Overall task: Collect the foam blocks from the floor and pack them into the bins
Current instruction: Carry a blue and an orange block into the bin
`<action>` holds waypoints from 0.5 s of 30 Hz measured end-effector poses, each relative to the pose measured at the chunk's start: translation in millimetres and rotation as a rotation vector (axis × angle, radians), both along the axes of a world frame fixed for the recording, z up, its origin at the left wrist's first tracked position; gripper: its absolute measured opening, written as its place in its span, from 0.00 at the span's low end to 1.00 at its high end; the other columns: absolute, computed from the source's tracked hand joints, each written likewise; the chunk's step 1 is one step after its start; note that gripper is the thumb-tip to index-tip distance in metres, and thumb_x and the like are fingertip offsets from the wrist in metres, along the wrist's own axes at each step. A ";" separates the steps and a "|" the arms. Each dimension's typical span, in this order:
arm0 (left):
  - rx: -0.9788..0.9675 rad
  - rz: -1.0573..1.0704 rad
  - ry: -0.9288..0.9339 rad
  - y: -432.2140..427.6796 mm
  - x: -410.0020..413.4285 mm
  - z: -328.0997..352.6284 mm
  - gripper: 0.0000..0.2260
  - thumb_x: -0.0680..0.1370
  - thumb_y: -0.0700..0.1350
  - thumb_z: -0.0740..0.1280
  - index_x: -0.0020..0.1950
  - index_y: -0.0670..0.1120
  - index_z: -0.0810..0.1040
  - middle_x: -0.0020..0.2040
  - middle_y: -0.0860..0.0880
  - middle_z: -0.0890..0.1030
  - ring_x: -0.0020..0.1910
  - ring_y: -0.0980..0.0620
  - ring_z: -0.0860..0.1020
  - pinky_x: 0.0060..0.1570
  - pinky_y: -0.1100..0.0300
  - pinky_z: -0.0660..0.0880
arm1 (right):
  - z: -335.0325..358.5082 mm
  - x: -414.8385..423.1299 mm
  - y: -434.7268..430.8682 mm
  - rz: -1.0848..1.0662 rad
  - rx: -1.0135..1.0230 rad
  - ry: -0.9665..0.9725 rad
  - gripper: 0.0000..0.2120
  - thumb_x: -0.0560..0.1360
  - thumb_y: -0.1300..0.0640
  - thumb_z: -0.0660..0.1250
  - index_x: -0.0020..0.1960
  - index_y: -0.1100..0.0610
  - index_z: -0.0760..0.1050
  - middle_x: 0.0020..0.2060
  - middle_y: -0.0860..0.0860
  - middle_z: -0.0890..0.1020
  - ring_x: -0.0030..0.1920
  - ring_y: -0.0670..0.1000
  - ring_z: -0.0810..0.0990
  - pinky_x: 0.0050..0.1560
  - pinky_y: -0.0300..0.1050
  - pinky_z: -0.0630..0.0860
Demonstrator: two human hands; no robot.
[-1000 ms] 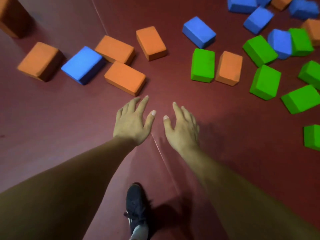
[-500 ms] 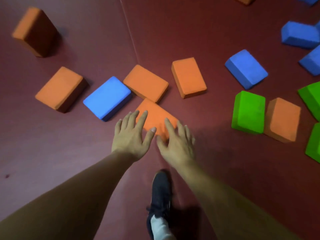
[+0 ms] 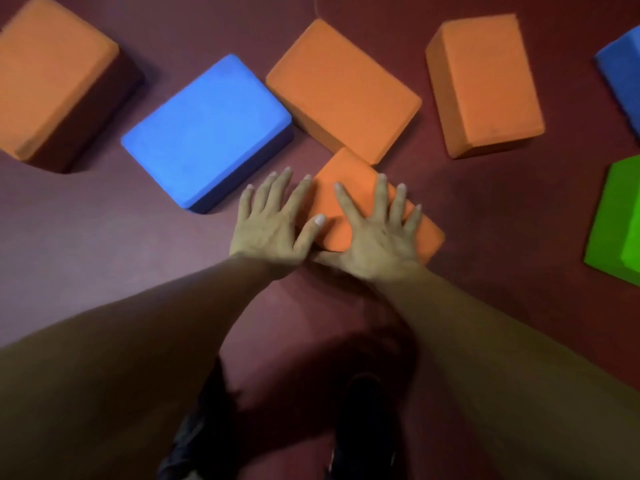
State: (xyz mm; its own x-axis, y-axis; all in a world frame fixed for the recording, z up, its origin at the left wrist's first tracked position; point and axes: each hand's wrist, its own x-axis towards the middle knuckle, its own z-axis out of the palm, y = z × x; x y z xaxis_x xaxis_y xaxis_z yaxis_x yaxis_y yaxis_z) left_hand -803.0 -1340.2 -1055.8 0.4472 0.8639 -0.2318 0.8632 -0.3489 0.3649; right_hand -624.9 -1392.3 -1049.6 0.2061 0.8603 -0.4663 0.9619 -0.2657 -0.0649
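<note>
Nearest to us, at the bottom edge, we see our two dark shoes [image 3: 367, 424] on the dark red floor [image 3: 104, 237], blurred and in shadow. Both bare forearms reach forward from the lower corners.

Our right hand [image 3: 377, 233] lies flat on top of the nearest orange block [image 3: 349, 171], fingers straight and spread, the thumb running along the block's near edge. Our left hand [image 3: 273, 223] is just beside it, also spread and straight; its thumb rests on the block's top, while its fingers lie along the block's left side. We cannot tell whether those fingers touch the foam or the floor. Neither hand grips anything.

This block lies flat on the floor, turned at an angle. Its far corner meets the second orange block [image 3: 343, 88] behind it. Left of both lies a blue block [image 3: 207, 129], its right corner close against the second orange one. Further left sits a third orange block [image 3: 52, 77]. To the right, standing apart, is a fourth orange block [image 3: 485, 84]. At the right edge we see part of a green block [image 3: 620, 220], and above it a cut-off piece of another blue block [image 3: 623, 74]
</note>
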 end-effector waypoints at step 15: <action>0.042 0.065 0.142 112.2 -66.9 -3.3 0.38 0.77 0.74 0.47 0.83 0.57 0.46 0.83 0.42 0.44 0.82 0.43 0.42 0.76 0.36 0.43 | -5.3 -68.0 57.3 -0.428 0.177 0.012 0.56 0.58 0.16 0.61 0.80 0.33 0.47 0.77 0.67 0.56 0.70 0.70 0.63 0.65 0.71 0.63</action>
